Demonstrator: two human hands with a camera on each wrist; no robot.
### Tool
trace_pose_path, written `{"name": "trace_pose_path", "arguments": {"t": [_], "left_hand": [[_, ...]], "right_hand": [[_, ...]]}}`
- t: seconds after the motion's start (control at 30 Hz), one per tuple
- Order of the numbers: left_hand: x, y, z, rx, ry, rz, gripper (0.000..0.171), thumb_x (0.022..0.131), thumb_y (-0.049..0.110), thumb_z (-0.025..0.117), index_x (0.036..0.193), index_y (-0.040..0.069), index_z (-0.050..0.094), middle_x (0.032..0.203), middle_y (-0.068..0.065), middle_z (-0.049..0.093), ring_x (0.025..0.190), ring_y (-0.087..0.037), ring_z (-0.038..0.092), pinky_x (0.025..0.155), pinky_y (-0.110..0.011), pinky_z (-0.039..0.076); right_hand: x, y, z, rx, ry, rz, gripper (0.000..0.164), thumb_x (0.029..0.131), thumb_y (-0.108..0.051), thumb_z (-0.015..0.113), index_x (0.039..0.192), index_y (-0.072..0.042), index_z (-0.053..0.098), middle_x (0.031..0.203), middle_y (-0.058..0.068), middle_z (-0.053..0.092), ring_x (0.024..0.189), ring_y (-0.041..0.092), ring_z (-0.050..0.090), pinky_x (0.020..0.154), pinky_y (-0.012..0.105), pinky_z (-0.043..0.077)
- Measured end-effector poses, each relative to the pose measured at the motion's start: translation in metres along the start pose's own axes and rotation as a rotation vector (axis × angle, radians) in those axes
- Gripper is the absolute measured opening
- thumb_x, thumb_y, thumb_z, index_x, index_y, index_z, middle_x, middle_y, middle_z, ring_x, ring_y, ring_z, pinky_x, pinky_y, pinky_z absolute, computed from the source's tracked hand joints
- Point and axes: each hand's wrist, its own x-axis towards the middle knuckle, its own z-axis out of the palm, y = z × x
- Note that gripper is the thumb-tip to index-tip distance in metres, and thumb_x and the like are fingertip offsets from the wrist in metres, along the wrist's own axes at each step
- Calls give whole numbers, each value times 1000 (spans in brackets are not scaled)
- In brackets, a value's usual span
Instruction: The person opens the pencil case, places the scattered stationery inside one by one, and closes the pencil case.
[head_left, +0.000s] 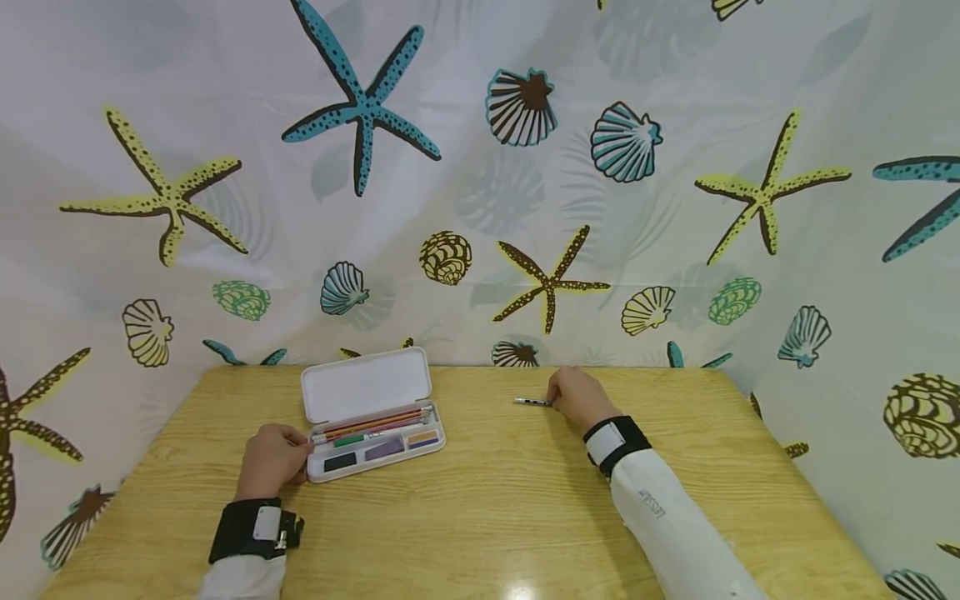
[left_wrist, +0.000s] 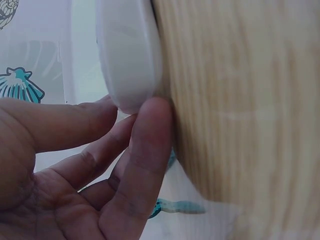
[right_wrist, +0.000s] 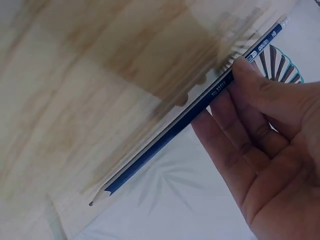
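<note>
An open white pencil case (head_left: 315,475) lies at the left of the table, lid tilted back. Inside are several pencils (head_left: 375,423), a dark block (head_left: 340,462), a purple block (head_left: 384,450) and a small orange-and-blue item (head_left: 422,439). My left hand (head_left: 270,460) grips the case's left end; in the left wrist view, thumb and fingers pinch its white rounded edge (left_wrist: 131,60). Farther right, my right hand (head_left: 583,400) pinches a dark blue pencil (right_wrist: 165,132) just above or on the tabletop. That pencil has a sharpened tip, and its other end (head_left: 525,401) points left in the head view.
The wooden table (head_left: 480,500) ends at a patterned curtain (head_left: 465,192) with starfish and shells, which hangs behind and on both sides. Black straps with white plates (head_left: 617,442) sit on both wrists.
</note>
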Motion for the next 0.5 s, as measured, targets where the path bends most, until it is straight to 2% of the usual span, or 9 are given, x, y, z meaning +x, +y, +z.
{"name": "trace_pose_path", "arguments": {"t": [0.3, 0.5], "left_hand": [[-1, 2, -1, -1, -6, -4, 25, 98, 8, 64, 109, -14, 64, 90, -23, 63, 61, -20, 62, 56, -29, 55], [0, 1, 0, 4, -5, -1, 25, 98, 8, 64, 110, -14, 64, 92, -24, 64, 61, -19, 63, 56, -28, 55]], "right_hand": [[-4, -7, -8, -12, 21, -15, 12, 89, 4, 73, 86, -8, 76, 86, 3, 70, 85, 23, 67, 77, 41, 57], [-5, -24, -21, -1, 62, -55, 14, 91, 6, 70, 87, -6, 77, 88, 5, 72, 88, 24, 68, 79, 40, 57]]}}
